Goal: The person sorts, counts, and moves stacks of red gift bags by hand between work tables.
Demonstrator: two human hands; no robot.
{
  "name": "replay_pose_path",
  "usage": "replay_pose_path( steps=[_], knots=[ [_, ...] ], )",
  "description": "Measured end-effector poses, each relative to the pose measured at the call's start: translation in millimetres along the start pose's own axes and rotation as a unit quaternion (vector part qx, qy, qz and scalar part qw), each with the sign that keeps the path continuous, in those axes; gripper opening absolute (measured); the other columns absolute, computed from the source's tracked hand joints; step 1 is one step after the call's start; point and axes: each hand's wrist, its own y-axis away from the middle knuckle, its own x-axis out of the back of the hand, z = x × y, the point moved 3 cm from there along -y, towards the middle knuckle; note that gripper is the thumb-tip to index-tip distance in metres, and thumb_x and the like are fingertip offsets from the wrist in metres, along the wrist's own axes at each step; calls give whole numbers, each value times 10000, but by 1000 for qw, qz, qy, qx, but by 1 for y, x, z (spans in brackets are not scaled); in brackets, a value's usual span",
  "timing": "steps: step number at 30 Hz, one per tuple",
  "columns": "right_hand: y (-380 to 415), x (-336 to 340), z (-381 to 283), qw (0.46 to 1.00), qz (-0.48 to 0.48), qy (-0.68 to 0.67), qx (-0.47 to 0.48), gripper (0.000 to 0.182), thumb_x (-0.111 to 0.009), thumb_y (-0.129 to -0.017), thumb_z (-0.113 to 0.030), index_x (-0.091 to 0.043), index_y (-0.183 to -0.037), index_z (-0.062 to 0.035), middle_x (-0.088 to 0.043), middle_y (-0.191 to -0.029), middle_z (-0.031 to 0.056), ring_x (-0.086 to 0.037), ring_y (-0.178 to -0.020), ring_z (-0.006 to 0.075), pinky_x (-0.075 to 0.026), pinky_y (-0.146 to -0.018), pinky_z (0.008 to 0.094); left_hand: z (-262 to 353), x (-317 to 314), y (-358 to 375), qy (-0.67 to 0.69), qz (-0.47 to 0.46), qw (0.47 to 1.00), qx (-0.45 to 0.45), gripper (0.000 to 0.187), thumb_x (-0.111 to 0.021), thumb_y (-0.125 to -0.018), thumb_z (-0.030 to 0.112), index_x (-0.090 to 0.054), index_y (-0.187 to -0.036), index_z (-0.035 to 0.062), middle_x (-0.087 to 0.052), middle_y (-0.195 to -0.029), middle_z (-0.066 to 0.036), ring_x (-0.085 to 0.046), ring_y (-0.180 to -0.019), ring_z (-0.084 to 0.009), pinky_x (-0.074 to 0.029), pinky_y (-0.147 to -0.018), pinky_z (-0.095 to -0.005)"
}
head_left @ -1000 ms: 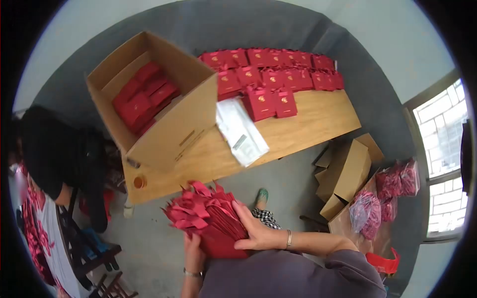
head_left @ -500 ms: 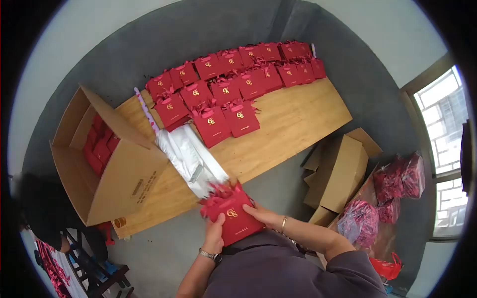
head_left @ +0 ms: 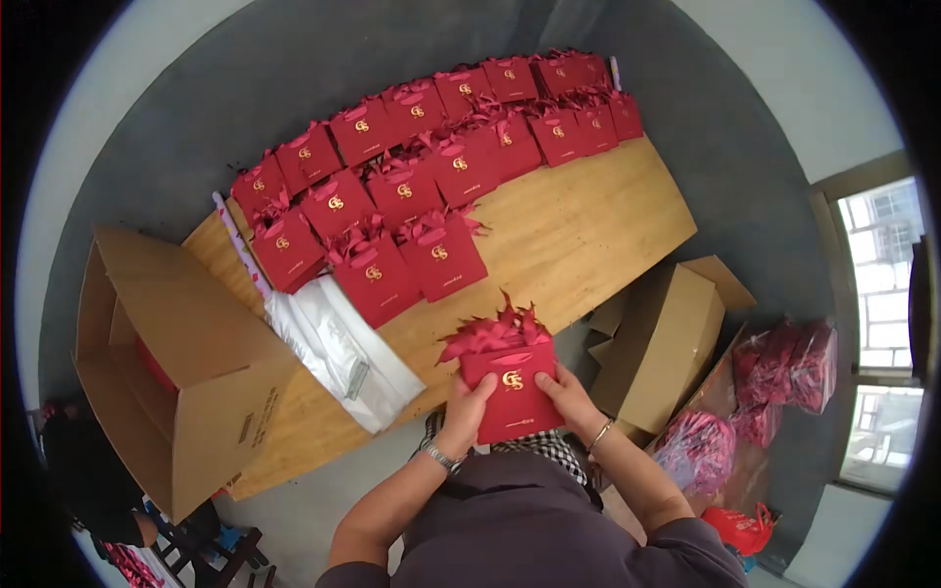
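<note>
A stack of red gift bags (head_left: 518, 402) with gold lettering and a ruffle of red ribbons on top is held upright in front of my body. My left hand (head_left: 467, 414) grips its left side, thumb on the front face. On the right side my right hand (head_left: 572, 400) holds it the same way. Beyond it, rows of similar red bags (head_left: 453, 257) stand on the wooden table (head_left: 588, 230). White plastic packaging (head_left: 338, 353) lies on the table to the left of the held bags.
A large open cardboard box (head_left: 211, 402) is at the left, with a person in dark clothes (head_left: 93, 470) beside it. Another carton (head_left: 657, 343) stands right of the table, near plastic-wrapped red bundles (head_left: 698, 451) and a red bag (head_left: 737, 529).
Both hands have moved the held bags up and to the right, and the bags are now more upright. The view has shifted, so the table items and left box appear displaced.
</note>
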Motion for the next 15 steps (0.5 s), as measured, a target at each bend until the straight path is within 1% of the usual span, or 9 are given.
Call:
replay_pose_path(
  steps=[2, 4, 6, 7, 9, 10, 11, 12, 15],
  knots=[
    [-29, 36, -15, 999, 31, -11, 5, 431, -546, -939, -216, -433, -1289, 9, -578, -1185, 104, -571, -1052, 179, -461, -925, 317, 6, -29, -42, -57, -70, 996, 14, 493, -596, -903, 176, -381, -1327, 46, -511, -1272, -88, -519, -1110, -170, -423, -961, -316],
    [-64, 70, -31, 998, 35, -39, -16, 409, -552, -937, -222, -456, -1263, 6, -591, -1158, 101, -585, -1022, 176, -477, -902, 320, 22, -60, -77, -33, -56, 998, -1, 532, -614, -891, 198, -364, -1332, 36, -502, -1274, -102, -509, -1126, -178, -420, -960, -315],
    [-109, 92, -54, 999, 16, -47, 1, 403, -549, -940, -240, -463, -1252, 1, -598, -1145, 97, -594, -1004, 172, -493, -874, 320, 35, -84, -108, 19, -39, 999, -21, 666, -638, -880, 261, -278, -1387, 21, -445, -1331, -129, -458, -1199, -200, -390, -992, -321],
    [-133, 101, -63, 999, 15, -44, 13, 399, -545, -943, -244, -465, -1248, 0, -601, -1140, 95, -597, -998, 170, -497, -867, 319, 38, -89, -121, 20, -28, 999, -25, 666, -638, -880, 261, -278, -1387, 21, -445, -1331, -129, -458, -1199, -200, -390, -992, -321],
    [-182, 107, -87, 999, -15, -20, 43, 422, -552, -939, -236, -446, -1272, 1, -585, -1172, 94, -579, -1027, 164, -478, -891, 303, 40, -82, -136, 6, 113, 993, -23, 676, -631, -889, 272, -271, -1402, 16, -426, -1353, -137, -443, -1217, -204, -377, -1009, -334],
    [-214, 115, -89, 998, -29, 7, 56, 439, -553, -937, -230, -433, -1290, 2, -576, -1187, 96, -568, -1042, 160, -467, -905, 297, 41, -79, -137, 5, 155, 987, -46, 641, -614, -901, 214, -277, -1405, 7, -446, -1318, -120, -461, -1182, -184, -389, -991, -318],
    [-243, 116, -92, 994, -51, 14, 96, 484, -552, -936, -214, -391, -1338, 2, -560, -1216, 101, -546, -1068, 147, -442, -929, 275, 27, -64, -138, -9, 178, 982, -59, 608, -611, -903, 204, -309, -1390, 0, -468, -1292, -111, -475, -1153, -179, -403, -961, -306],
    [-270, 116, -92, 994, -59, 13, 87, 484, -552, -936, -214, -391, -1338, 2, -560, -1216, 101, -546, -1068, 147, -442, -929, 275, 11, -48, -134, -22, 199, 977, -71, 577, -608, -905, 194, -340, -1376, -6, -491, -1265, -102, -489, -1124, -173, -416, -932, -294],
    [-343, 112, -74, 989, -87, 60, 105, 527, -547, -935, -220, -352, -1369, 7, -528, -1258, 116, -508, -1120, 161, -410, -966, 287, -29, -20, -106, 20, 291, 956, -12, 452, -592, -900, 132, -433, -1300, -5, -569, -1127, -71, -553, -964, -128, -466, -794, -252]
  ],
)
